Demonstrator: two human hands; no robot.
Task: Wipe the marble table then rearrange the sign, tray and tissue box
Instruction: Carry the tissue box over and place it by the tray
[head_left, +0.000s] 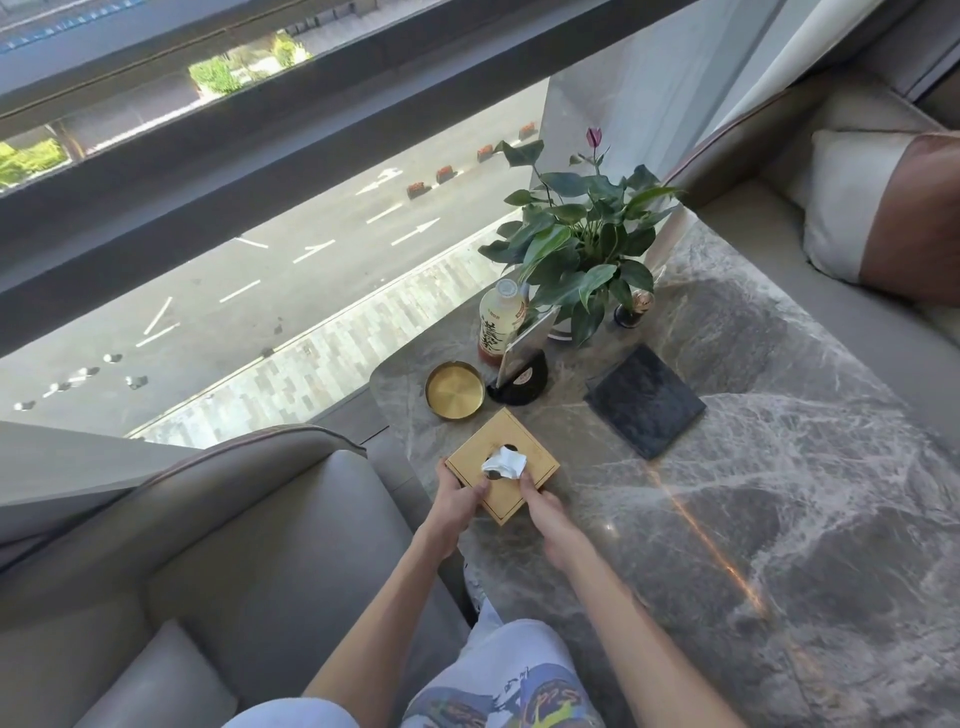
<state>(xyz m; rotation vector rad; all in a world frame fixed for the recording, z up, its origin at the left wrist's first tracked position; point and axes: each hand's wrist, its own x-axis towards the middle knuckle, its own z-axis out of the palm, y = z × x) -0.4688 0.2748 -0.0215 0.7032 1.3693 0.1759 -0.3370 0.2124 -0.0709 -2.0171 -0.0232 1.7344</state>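
A gold square tissue box (524, 447) sits near the left edge of the grey marble table (753, 493), with a white tissue (504, 462) poking out of its top. My left hand (457, 501) grips the box's near-left corner. My right hand (543, 512) rests at the box's near-right side, fingertips touching the tissue. Behind the box stand a round gold tray (454, 389) and a tilted sign (522, 358) in a black base. A dark slate square (644, 400) lies to the right.
A potted plant (576, 244), a drink bottle (501, 322) and a small dark ornament (631, 309) stand at the table's far side by the window. A grey armchair (234, 545) is on the left, a sofa with a cushion (857, 202) at the far right.
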